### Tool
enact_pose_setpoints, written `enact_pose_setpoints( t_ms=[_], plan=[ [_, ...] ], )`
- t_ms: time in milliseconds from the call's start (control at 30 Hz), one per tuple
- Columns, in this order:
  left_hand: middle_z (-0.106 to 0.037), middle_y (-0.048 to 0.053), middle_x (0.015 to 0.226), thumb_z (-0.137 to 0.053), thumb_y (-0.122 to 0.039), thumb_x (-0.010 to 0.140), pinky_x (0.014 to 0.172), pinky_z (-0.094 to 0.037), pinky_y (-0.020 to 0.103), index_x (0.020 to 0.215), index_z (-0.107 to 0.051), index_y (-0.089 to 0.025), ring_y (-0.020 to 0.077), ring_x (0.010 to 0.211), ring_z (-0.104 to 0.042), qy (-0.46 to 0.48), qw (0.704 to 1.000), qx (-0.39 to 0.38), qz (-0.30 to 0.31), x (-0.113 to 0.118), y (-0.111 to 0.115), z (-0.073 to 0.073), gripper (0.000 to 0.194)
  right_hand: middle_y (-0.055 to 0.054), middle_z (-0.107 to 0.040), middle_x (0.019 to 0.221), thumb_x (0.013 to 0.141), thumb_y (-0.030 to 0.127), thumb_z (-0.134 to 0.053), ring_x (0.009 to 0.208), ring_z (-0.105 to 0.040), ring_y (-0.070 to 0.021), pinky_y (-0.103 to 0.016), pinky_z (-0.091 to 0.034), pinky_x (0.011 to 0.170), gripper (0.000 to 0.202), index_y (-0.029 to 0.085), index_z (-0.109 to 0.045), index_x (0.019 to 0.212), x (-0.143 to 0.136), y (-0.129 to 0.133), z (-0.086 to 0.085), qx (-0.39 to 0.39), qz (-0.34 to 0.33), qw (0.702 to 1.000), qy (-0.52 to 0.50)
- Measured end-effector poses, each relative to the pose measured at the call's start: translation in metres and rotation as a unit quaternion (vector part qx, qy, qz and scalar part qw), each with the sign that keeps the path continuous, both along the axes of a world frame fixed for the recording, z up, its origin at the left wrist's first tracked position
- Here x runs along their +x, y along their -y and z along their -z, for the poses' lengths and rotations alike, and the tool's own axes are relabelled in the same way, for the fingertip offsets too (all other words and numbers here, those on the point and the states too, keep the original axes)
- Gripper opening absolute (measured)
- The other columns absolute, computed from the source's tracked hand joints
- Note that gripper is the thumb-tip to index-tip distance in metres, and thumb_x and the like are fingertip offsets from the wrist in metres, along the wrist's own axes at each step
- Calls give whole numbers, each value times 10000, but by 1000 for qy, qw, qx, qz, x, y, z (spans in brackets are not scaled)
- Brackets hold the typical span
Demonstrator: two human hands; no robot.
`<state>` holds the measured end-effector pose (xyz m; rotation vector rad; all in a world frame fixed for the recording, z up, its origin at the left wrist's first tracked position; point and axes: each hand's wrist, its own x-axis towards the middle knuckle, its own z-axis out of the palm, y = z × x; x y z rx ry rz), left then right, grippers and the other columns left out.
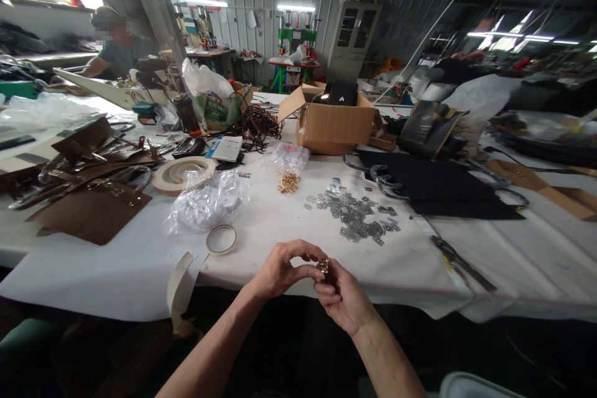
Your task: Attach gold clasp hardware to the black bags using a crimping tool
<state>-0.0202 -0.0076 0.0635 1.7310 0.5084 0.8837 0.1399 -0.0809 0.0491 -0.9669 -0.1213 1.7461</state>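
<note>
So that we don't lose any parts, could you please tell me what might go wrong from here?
The small gold-toned metal piece at the fingertips of the left hand could slip and drop off the table's front edge, which is close by. The loose gray metal plates, piled just beyond, might scatter if a hand brushes them.

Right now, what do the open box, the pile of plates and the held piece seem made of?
Box: matt brown cardboard, by its folded flaps.
Plates: probably metal, grey with a dull sheen.
Held piece: polished gold-coloured, likely metal, by its bright glints.
</note>
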Motion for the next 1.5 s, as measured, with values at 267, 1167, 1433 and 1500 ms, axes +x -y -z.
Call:
enact_pose_setpoints(
  t_ms=[267, 1167, 1433, 1500],
  plan=[
    [-809, 76, 888, -912, -371, 759, 799, -599, 274, 878, -740, -151, 189, 808, -760, 89, 990, -2, -106, 7, 13, 5, 304, -35, -701, 834, 931, 462, -732, 678, -622, -137, -230, -539, 616, 308, 196, -728, 1086, 5, 24, -6, 222, 90, 863, 445],
    [-792, 66, 991, -784, -229, 904, 808, -635, 243, 1045, -778, -211, 157, 869, -775, 92, 953, 236, -168, 2, 40, -5, 143, -28, -721, 951, 968, 212, -688, 820, -706, -168, -247, -601, 702, 93, 260, -732, 1034, 7, 48, -18, 329, 117, 664, 661],
    [-791, 57, 950, -819, -218, 865, 797, -639, 242, 977, -771, -197, 156, 843, -773, 123, 958, 186, -179, 7, 50, -8, 123, -70, -681, 973, 967, 129, -617, 917, -689, -205, -294, -611, 734, 165, 255, -673, 1058, 7, 51, -30, 403, 104, 613, 672],
    [-793, 55, 936, -820, -231, 864, 795, -641, 252, 955, -773, -201, 164, 851, -773, 132, 959, 172, -185, 8, 52, -9, 106, -68, -681, 972, 963, 110, -613, 913, -690, -201, -291, -614, 741, 189, 256, -678, 1065, 8, 51, -30, 419, 109, 615, 659]
  ],
)
